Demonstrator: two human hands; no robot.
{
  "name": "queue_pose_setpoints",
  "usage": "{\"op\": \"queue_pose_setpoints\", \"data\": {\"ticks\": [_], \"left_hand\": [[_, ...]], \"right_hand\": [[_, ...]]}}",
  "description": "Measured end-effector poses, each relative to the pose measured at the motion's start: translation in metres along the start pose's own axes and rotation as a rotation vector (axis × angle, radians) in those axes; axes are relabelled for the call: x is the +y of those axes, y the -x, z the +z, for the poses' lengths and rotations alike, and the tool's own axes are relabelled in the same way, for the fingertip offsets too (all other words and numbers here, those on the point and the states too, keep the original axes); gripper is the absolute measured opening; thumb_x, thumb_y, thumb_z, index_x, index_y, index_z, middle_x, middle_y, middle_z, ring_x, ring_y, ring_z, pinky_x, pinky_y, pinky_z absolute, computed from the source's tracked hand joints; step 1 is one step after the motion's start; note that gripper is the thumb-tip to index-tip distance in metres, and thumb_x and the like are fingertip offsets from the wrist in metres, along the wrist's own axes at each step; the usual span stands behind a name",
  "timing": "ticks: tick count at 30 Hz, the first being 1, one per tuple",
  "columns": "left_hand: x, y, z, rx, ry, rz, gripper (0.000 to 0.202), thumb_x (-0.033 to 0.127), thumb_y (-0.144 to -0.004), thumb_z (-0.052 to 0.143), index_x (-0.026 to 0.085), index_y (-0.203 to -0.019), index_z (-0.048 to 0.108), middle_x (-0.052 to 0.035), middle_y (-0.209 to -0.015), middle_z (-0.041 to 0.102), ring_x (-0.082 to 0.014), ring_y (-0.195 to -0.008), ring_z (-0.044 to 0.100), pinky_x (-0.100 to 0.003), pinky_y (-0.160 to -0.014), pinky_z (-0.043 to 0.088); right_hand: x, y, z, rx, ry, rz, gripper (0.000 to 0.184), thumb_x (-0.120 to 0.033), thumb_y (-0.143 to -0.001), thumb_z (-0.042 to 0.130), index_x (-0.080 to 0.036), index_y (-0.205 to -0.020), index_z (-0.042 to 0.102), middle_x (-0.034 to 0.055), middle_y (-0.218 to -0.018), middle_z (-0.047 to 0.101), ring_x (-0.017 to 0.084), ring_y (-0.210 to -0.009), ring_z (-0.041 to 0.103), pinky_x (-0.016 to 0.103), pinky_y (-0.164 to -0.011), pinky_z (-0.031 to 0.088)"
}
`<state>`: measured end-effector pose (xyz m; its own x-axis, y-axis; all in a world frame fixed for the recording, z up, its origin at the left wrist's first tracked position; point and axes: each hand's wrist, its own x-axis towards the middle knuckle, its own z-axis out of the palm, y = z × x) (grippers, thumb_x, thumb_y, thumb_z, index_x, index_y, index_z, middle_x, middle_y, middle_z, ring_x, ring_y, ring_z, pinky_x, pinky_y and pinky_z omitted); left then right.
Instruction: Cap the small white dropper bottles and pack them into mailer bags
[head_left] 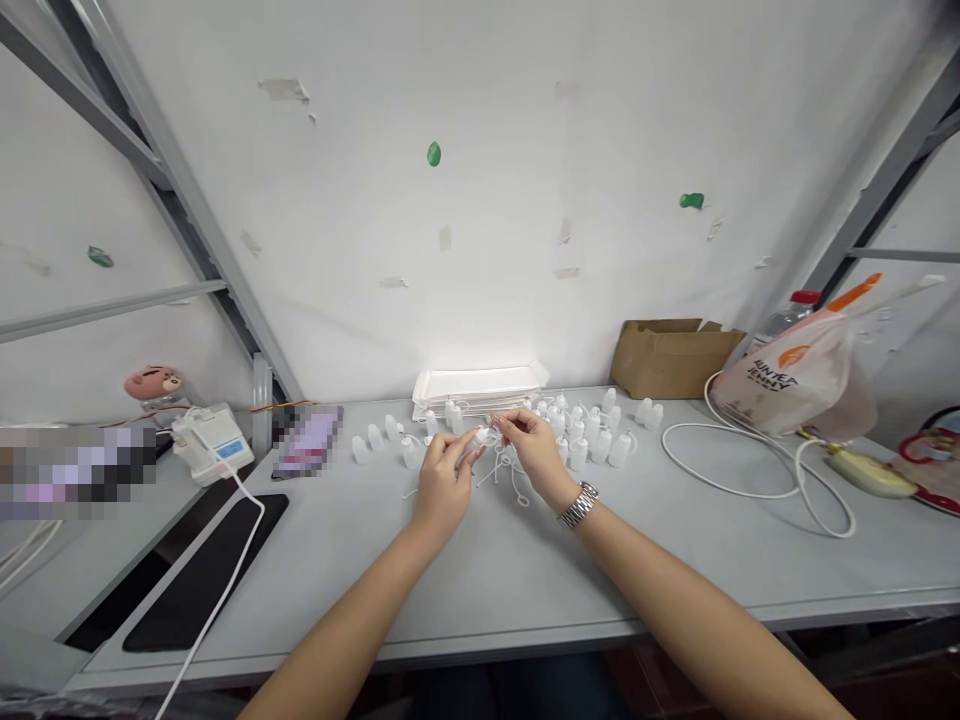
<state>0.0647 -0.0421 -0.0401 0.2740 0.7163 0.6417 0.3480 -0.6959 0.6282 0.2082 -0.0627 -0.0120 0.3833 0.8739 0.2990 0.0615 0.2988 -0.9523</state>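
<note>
while a long grey flat-topped table [525,590] fills the lower view, a brown open cardboard box [675,365] sits at its back, r. of stacked white rectangular trays [480,384]. person's l. hand [442,485] grips a small white plastic bottle [481,436] over table's middle; r. hand [531,447] has fingertips bunched by its end, can't tell on what. similar bottles [619,450] stand both sides, w/ thin white looped cords [523,500] btwn.

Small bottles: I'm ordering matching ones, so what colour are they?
The small bottles are translucent white, clearest in the head view.
</note>
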Motion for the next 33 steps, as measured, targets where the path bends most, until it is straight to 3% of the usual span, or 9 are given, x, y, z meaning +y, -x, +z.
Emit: {"op": "queue_pose_setpoints", "data": {"ticks": [13, 19, 23, 33], "left_hand": [[-0.003, 0.000, 0.001, -0.016, 0.034, -0.004, 0.027, 0.024, -0.085, 0.048, 0.023, -0.107, 0.063, -0.0017, -0.080, 0.048, -0.0117, -0.067, 0.053, -0.030, -0.064, 0.053], [0.003, -0.002, -0.001, -0.016, 0.093, -0.038, 0.029, 0.027, -0.086, 0.047, 0.024, -0.111, 0.060, -0.0011, -0.080, 0.047, -0.0105, -0.064, 0.052, -0.027, -0.060, 0.053], [0.005, -0.003, -0.004, -0.021, 0.059, -0.046, 0.029, 0.027, -0.087, 0.045, 0.024, -0.112, 0.059, -0.0019, -0.084, 0.049, -0.0105, -0.065, 0.054, -0.027, -0.061, 0.051], [0.005, -0.003, -0.003, -0.005, -0.077, 0.044, 0.028, 0.024, -0.086, 0.047, 0.023, -0.111, 0.058, -0.0036, -0.088, 0.053, -0.0141, -0.077, 0.054, -0.028, -0.069, 0.048]], "right_hand": [[0.000, 0.001, 0.002, -0.005, 0.029, 0.015, 0.030, -0.047, -0.061, 0.069, -0.019, -0.060, 0.062, -0.0017, -0.053, 0.051, 0.013, -0.053, 0.044, 0.027, -0.053, 0.035], [-0.005, 0.000, 0.001, -0.042, -0.109, 0.100, 0.030, -0.048, -0.065, 0.066, -0.018, -0.063, 0.065, -0.0025, -0.051, 0.049, 0.011, -0.052, 0.043, 0.027, -0.055, 0.035], [-0.007, -0.003, -0.002, 0.000, -0.174, 0.101, 0.030, -0.048, -0.066, 0.065, -0.018, -0.068, 0.068, -0.0017, -0.057, 0.052, 0.010, -0.051, 0.042, 0.026, -0.055, 0.036], [-0.009, 0.002, 0.000, -0.004, -0.004, -0.003, 0.023, -0.041, -0.068, 0.067, -0.019, -0.068, 0.067, 0.0018, -0.068, 0.059, 0.012, -0.056, 0.046, 0.028, -0.059, 0.039]]}}
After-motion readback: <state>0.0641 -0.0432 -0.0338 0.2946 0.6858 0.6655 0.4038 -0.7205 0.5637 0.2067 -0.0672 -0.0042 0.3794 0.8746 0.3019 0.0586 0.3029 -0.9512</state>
